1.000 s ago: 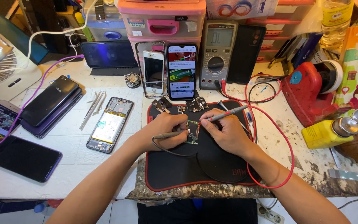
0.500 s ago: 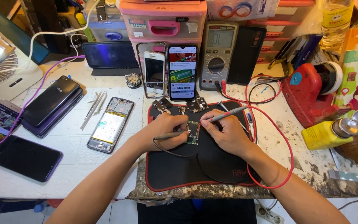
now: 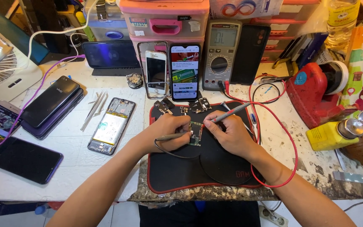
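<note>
A small green circuit board (image 3: pixel 196 133) lies on a black mat with red trim (image 3: pixel 198 172). My left hand (image 3: pixel 169 132) grips a black test probe (image 3: pixel 172 136) whose tip touches the board's left edge. My right hand (image 3: pixel 227 134) holds a red-wired probe (image 3: pixel 227 113) like a pen, its tip at the board's right side. Both hands rest on the mat. Red lead wire (image 3: pixel 288 147) loops around my right wrist back to a grey multimeter (image 3: pixel 221 54).
An opened phone (image 3: pixel 111 126) and tweezers (image 3: pixel 94 109) lie left of the mat. Several phones (image 3: pixel 49 105) sit farther left, two stand upright (image 3: pixel 185 71) behind the mat. A red tape dispenser (image 3: pixel 316 98) and yellow bottle (image 3: pixel 332 134) stand on the right.
</note>
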